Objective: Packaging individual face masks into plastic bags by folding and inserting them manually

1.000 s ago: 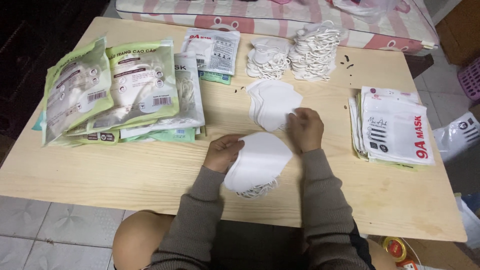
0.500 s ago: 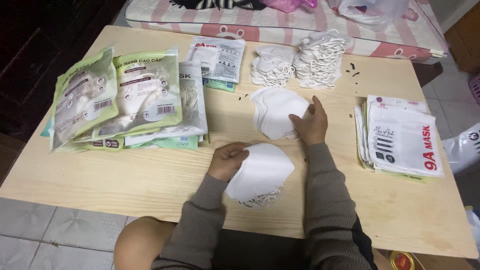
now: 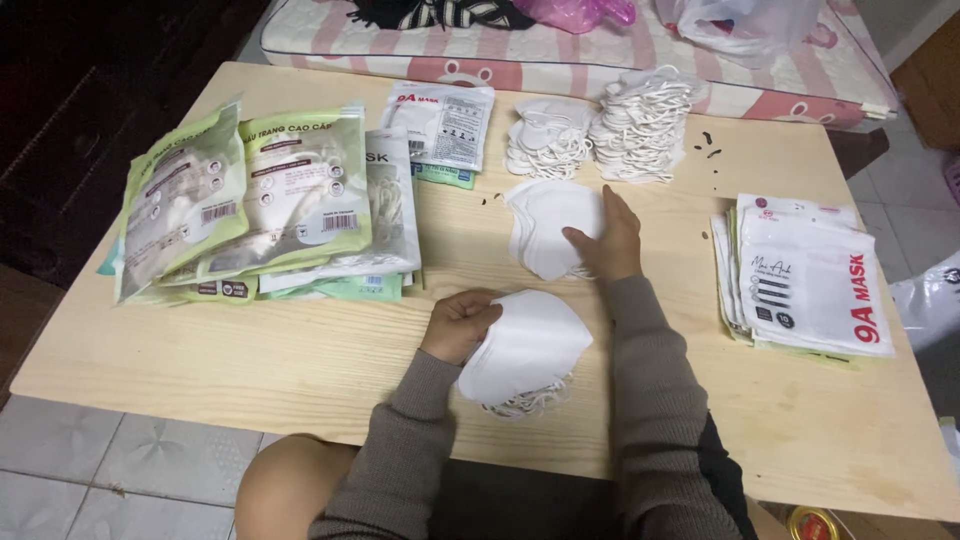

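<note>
My left hand (image 3: 462,324) grips a small stack of white face masks (image 3: 525,348) near the table's front edge, their ear loops hanging below. My right hand (image 3: 605,238) rests on a second pile of white masks (image 3: 545,222) in the middle of the wooden table (image 3: 300,360), fingers pinching at its right edge. Both arms wear grey-brown sleeves.
Green and white mask packets (image 3: 260,205) lie stacked at the left. White packets with red print (image 3: 805,280) sit at the right. Two heaps of loose white masks (image 3: 600,135) and another packet (image 3: 440,125) lie at the back. A striped mattress (image 3: 560,50) borders the far edge.
My right hand has reached further onto the middle pile of masks. My left hand keeps hold of its stack near the front edge.
</note>
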